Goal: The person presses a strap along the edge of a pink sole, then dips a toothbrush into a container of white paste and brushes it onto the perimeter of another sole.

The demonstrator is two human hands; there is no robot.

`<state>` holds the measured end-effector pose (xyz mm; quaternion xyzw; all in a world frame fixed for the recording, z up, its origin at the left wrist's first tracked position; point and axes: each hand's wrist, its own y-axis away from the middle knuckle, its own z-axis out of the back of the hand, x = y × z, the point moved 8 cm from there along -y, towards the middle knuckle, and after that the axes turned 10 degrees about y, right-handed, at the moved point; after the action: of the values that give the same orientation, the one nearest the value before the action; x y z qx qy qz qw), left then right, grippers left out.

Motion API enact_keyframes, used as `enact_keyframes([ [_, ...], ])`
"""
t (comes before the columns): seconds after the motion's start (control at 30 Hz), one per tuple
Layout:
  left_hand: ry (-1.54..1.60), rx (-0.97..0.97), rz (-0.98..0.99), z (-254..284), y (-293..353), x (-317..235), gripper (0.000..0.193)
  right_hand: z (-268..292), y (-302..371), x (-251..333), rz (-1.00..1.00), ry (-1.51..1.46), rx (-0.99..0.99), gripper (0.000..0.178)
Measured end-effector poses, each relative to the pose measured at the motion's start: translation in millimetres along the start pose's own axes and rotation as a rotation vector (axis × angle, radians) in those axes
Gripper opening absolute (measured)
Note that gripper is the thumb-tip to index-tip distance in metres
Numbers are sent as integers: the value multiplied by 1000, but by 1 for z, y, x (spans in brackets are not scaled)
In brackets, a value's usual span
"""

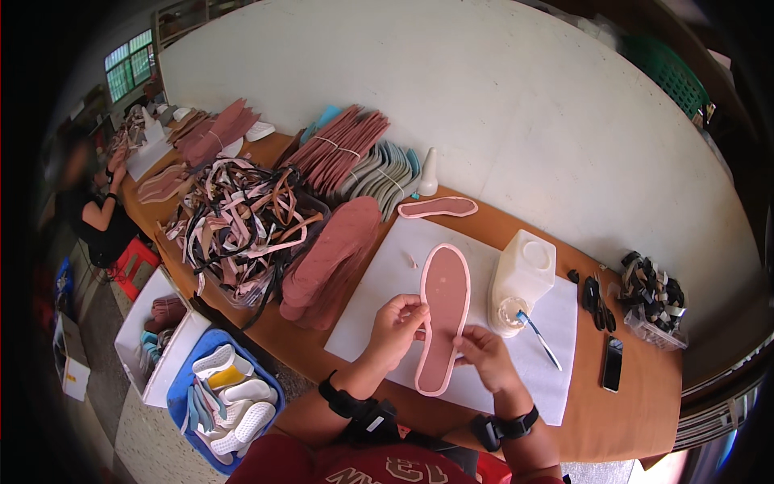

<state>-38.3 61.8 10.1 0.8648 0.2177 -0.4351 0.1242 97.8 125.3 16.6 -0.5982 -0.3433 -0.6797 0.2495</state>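
A reddish-brown insole with a pale pink strip round its edge is held upright lengthwise above a white foam sheet. My left hand pinches its left edge near the middle, fingers closed. Lower down on the opposite edge, my right hand grips it between thumb and fingers. Right of the insole stands a white plastic bottle with a cut opening, and a blue-and-white brush leans out of it. Behind lies another edged insole. A stack of plain reddish insoles rests to the left.
A heap of strips fills a bin at left, near bundled insoles. Scissors, a phone and a box of dark strips lie at right. A blue basket stands below left; another person sits beyond.
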Motion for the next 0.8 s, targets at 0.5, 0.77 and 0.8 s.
enact_keyframes([
  [0.5,-75,205,29,-22,7,-8,31,16,1,16,77,24,-114,19],
  [0.77,-128,262,147,-24,12,4,33,48,-3,43,145,10,-294,22],
  [0.8,-204,299,144,-26,13,7,33,57,-6,46,182,23,-340,23],
])
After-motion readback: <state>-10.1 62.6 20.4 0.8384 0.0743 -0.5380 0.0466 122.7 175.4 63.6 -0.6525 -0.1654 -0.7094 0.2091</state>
